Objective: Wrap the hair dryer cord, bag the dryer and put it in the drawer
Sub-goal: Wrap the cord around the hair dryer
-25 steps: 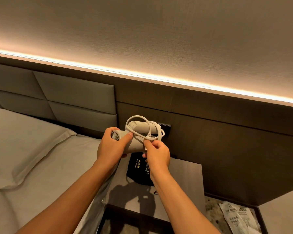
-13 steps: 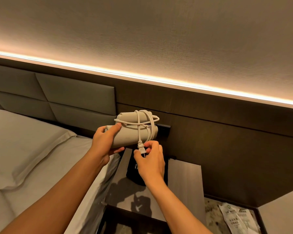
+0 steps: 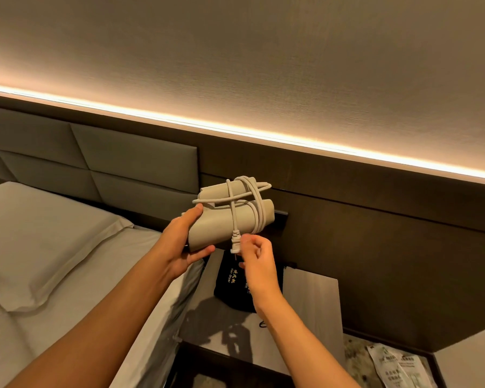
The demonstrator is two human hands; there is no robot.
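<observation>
Dryer (image 3: pixel 230 219) lies clamped in my left hand (image 3: pixel 181 247), long axis left to right, cord (image 3: pixel 252 203) wound round it. Plug (image 3: pixel 235 243) hangs just beside my loosely parted right hand (image 3: pixel 256 261); bag (image 3: pixel 230 281) waits directly below on nightstand (image 3: pixel 311 301).

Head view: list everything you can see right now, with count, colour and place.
Hair dryer: one, beige, folded, held up in front of the wall panel.
Cord: one, off-white, wound around the dryer.
Plug: one, off-white, hanging below the dryer.
Dryer bag: one, black, on the nightstand.
Nightstand: one, grey wood, beside the bed.
Pillow: one, white, on the bed.
Leaflets: white, lower right; count unclear.
Left hand: holds the dryer.
Right hand: at the plug.
</observation>
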